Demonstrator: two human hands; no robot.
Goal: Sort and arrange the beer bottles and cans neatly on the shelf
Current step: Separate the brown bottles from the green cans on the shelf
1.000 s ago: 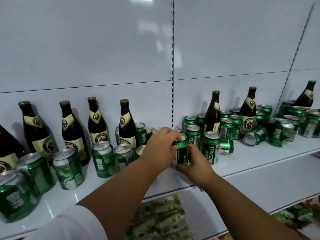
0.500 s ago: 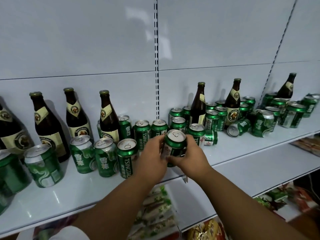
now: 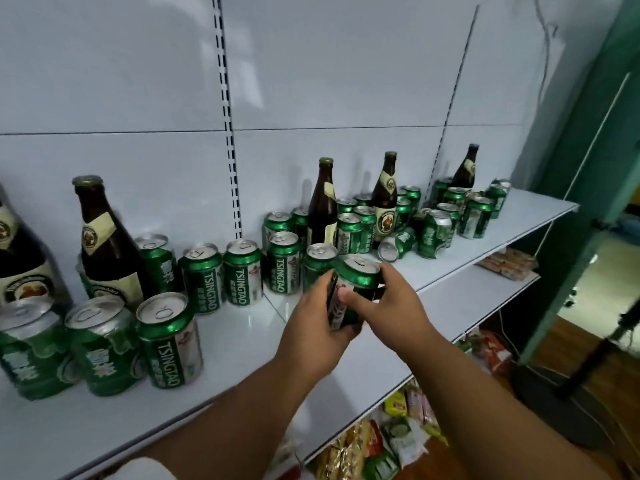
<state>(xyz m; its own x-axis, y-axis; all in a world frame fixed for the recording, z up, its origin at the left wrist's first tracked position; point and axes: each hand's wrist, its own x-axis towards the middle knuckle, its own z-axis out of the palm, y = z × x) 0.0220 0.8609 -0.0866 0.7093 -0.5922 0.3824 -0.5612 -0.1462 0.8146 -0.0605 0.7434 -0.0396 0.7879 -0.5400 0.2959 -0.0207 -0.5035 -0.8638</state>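
Note:
A green Tsingtao can (image 3: 356,277) is lifted above the white shelf (image 3: 242,337), tilted a little to the right. My left hand (image 3: 313,330) grips it from below and the left; my right hand (image 3: 391,308) holds its right side with the thumb across the label. Behind it stand a row of upright green cans (image 3: 242,271) and another can (image 3: 318,261). Brown beer bottles (image 3: 107,240) stand at the left; further bottles (image 3: 323,209) rise among mixed cans at the right.
Three cans (image 3: 169,341) stand near the shelf's front left. One can lies on its side (image 3: 396,244) in the right-hand cluster. A lower shelf (image 3: 467,299) and snack packets (image 3: 398,441) are beneath. A green frame (image 3: 588,161) stands at the right.
The can has been raised off the shelf and brought nearer, held in both hands. The view has swung right, so the left bottles slid out of sight.

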